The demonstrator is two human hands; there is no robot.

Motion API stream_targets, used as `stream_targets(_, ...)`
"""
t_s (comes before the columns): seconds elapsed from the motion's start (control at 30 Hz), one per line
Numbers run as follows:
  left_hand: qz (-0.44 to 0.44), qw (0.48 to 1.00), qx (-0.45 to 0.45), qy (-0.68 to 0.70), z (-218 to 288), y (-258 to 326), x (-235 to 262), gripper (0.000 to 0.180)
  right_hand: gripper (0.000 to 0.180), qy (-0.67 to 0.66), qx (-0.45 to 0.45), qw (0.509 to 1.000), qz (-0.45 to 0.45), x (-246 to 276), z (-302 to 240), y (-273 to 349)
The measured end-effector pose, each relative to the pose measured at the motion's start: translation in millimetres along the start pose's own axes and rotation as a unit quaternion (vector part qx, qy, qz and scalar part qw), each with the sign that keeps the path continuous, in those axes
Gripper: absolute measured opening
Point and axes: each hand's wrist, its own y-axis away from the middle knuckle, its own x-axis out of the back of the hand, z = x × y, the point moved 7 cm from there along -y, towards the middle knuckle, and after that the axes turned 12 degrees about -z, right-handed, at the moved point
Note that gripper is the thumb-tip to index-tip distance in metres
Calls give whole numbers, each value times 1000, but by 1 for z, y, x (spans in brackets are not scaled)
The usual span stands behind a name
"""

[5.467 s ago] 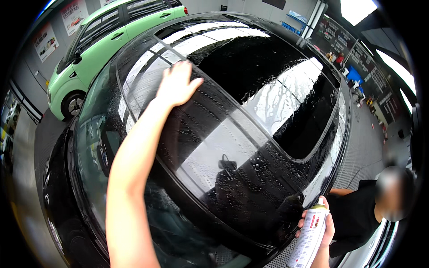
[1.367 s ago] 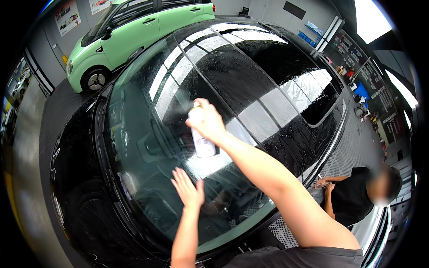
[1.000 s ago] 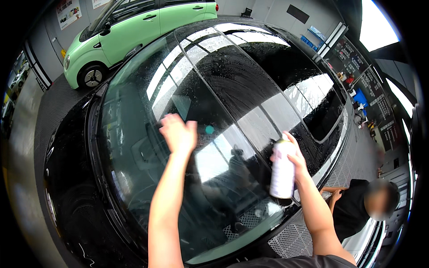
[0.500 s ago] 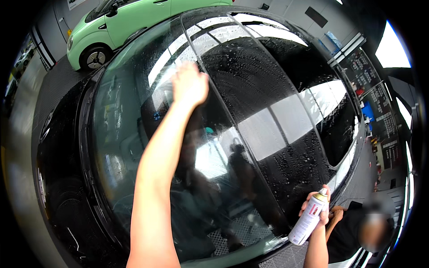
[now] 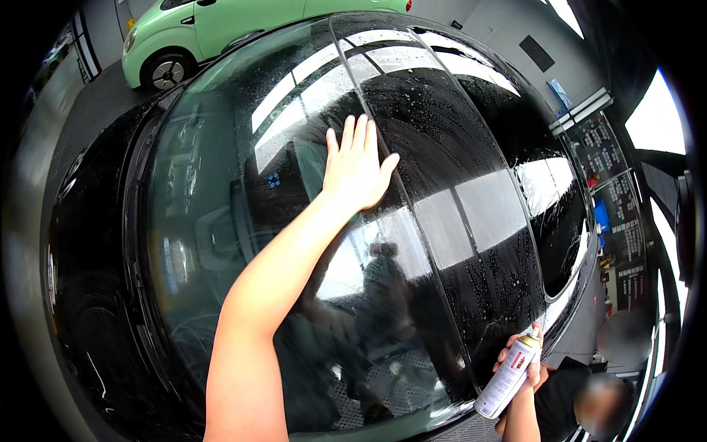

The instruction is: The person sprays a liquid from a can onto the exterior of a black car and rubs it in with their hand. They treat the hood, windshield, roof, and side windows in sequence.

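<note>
My left hand (image 5: pixel 357 168) lies with spread fingers on the upper part of a black car's wet windshield (image 5: pixel 243 243), close to the seam with the roof. Nothing is in it. At the lower right, my right hand (image 5: pixel 534 361) is wrapped round a white spray can (image 5: pixel 508 379) with a yellowish collar, its index finger up at the nozzle. The can tilts above the near edge of the car. Water drops and streaks cover the black roof (image 5: pixel 420 125) beyond the seam.
A light green car (image 5: pixel 243 26) is parked beyond the black car. A person in dark clothes (image 5: pixel 556 401) is beside the car at the lower right, near my right hand. Dark boards (image 5: pixel 622 206) line the right wall. The black hood (image 5: pixel 88 295) extends to the left.
My left hand has moved right across the glass toward the roof seam, its blur gone and fingers now distinct. My right hand keeps the spray can in nearly the same place.
</note>
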Motion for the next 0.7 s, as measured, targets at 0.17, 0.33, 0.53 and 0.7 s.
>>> stream_targets(0.17, 40, 991, 122, 29, -74, -52, 18, 77, 96, 15, -5, 1000, 2, -1, 1, -1)
stream_targets(0.33, 89, 971, 221, 0, -162, 74, 31, 47, 96, 0, 11, 1000, 16, 0, -1, 7)
stream_targets(0.53, 112, 806, 579, -51, -379, 280, 15, 58, 94, -46, 18, 999, 9, -5, 8, -4)
stream_targets(0.7, 3, 977, 211, -8, -97, 142, 59, 60, 99, -70, 9, 997, -17, 9, 9, 11)
